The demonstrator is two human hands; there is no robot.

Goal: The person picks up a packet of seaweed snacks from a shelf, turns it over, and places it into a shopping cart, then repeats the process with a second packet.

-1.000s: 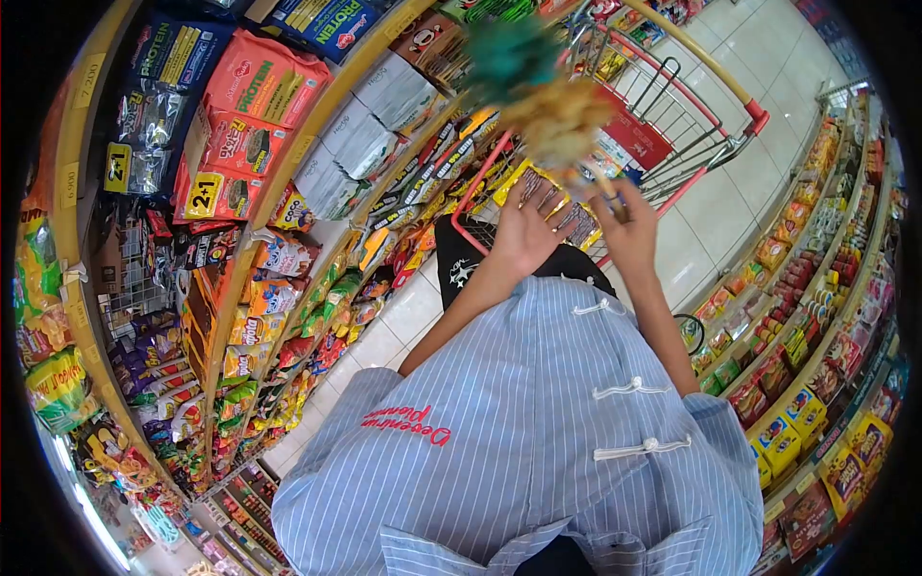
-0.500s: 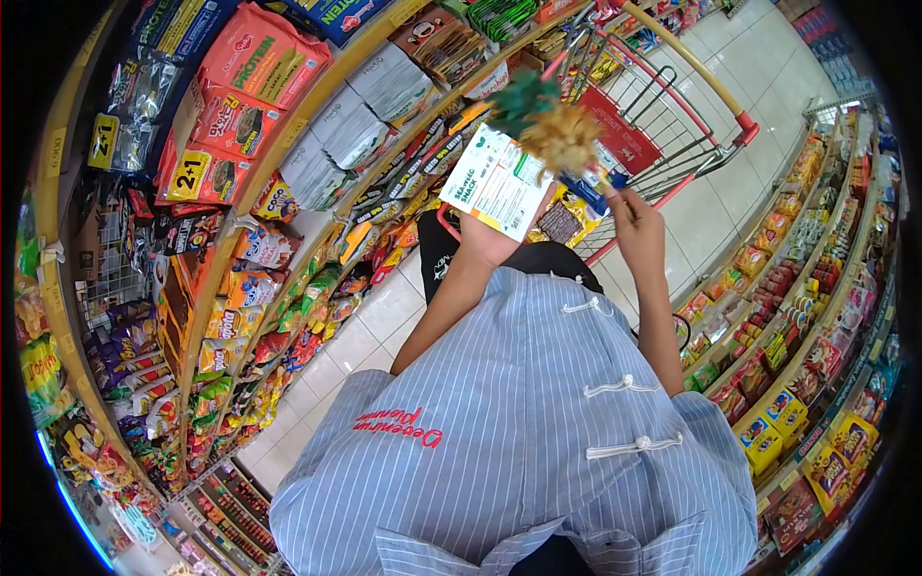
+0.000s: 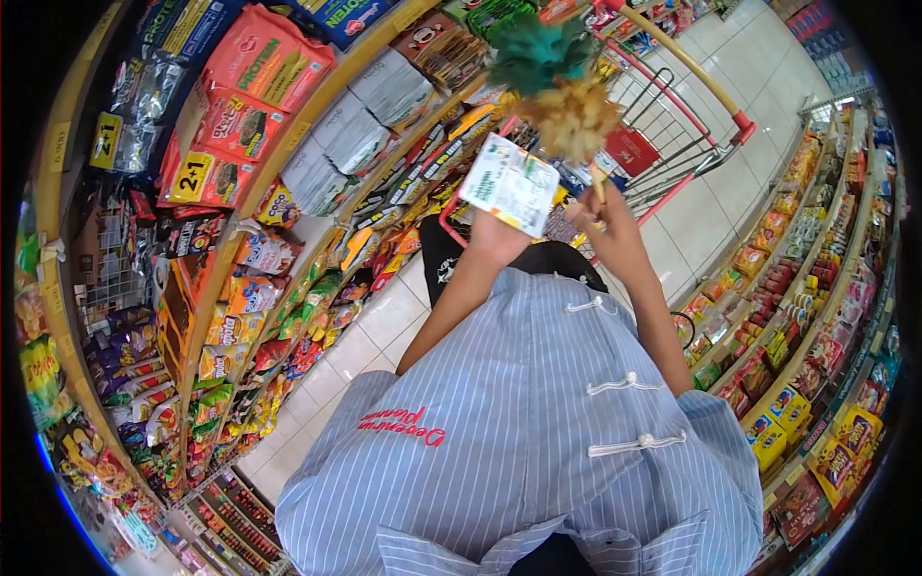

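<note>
My left hand (image 3: 497, 238) grips a white snack packet (image 3: 512, 186) with green print, its printed face turned up. To the right, my right hand (image 3: 607, 223) is closed around the thin wooden handle (image 3: 599, 184) of a feather duster. The duster's head has tan feathers (image 3: 576, 117) and green feathers (image 3: 540, 53) and stands above the packet, over the cart. Some packages lie partly hidden behind both hands.
A wire shopping cart (image 3: 663, 125) with red edges and a yellow handle (image 3: 680, 56) stands ahead. Shelves of snack packs (image 3: 252, 248) curve along the left. More stocked shelves (image 3: 768, 305) line the right, with tiled floor (image 3: 706, 216) between.
The feather duster has moved up and right, and its handle now shows in my right hand. The packet has shifted slightly right and tilted. My right hand has moved left and a little down.
</note>
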